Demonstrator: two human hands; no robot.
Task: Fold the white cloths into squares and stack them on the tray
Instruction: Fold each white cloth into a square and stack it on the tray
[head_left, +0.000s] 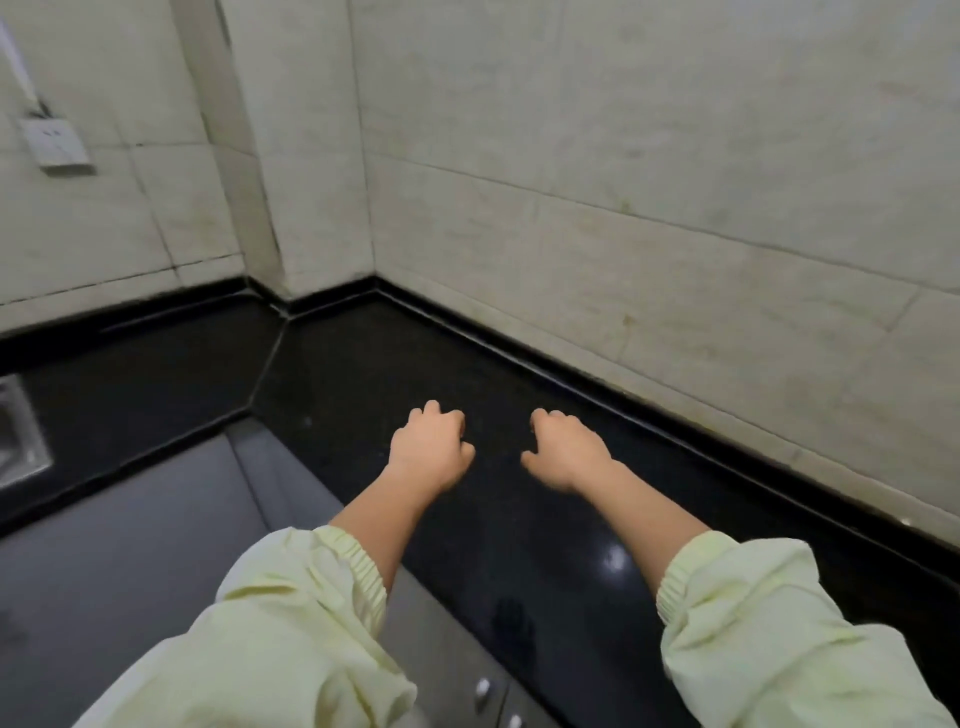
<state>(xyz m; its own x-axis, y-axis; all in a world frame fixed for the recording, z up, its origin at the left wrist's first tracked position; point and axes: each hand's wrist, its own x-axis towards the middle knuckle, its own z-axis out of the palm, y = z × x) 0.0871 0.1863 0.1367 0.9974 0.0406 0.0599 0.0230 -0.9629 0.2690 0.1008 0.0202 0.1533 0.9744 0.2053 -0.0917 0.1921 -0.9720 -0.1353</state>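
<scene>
Over the black countertop (363, 364), the left hand (428, 452) and the right hand (569, 449) are held side by side, fingers loosely curled, nothing pinched. No white cloth or tray is seen on the countertop. Folding is judged not yet begun, and a cloth must first be fetched.

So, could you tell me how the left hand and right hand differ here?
The left hand is nearer the front edge of the black counter, the right hand nearer the tiled wall. The left hand's forearm passes over the grey cabinet front, the right hand's over the counter. Both curl their fingers loosely and hold nothing.
</scene>
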